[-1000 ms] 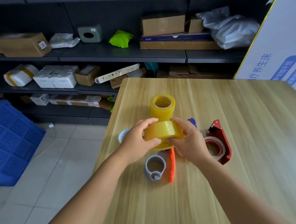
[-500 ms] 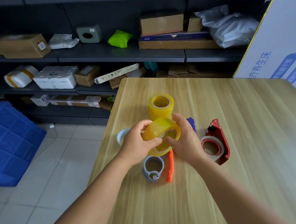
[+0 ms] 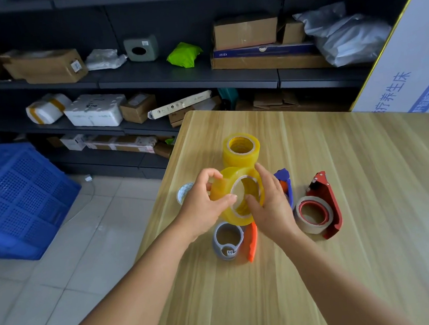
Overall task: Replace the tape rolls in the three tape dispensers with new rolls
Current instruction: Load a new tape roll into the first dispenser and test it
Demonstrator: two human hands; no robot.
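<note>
Tilted further since half a second ago: translucent yellow packing-tape roll (image 3: 238, 194), now turning its open cardboard core toward the camera. Left hand (image 3: 203, 205) is pinching the roll's left rim between thumb and curled fingers; right hand (image 3: 271, 204) is cupping the right rim, thumb reaching into the core. Purpose, as judged: turning the roll to find the free tape end or winding direction before loading.

Holder waiting directly below: grey ring-shaped plastic dispenser with orange blade arm (image 3: 229, 241), its hub standing empty. Spare stock: stack of matching yellow tape rolls (image 3: 241, 149), sitting just behind the held roll on the pale wooden table (image 3: 361, 203).

Red metal hand dispenser (image 3: 324, 203) is carrying a nearly spent roll at the right.

Partly hidden: blue plastic dispenser (image 3: 285, 183) behind the right hand; small whitish round object (image 3: 184, 193) behind the left hand, identity unclear.
</note>
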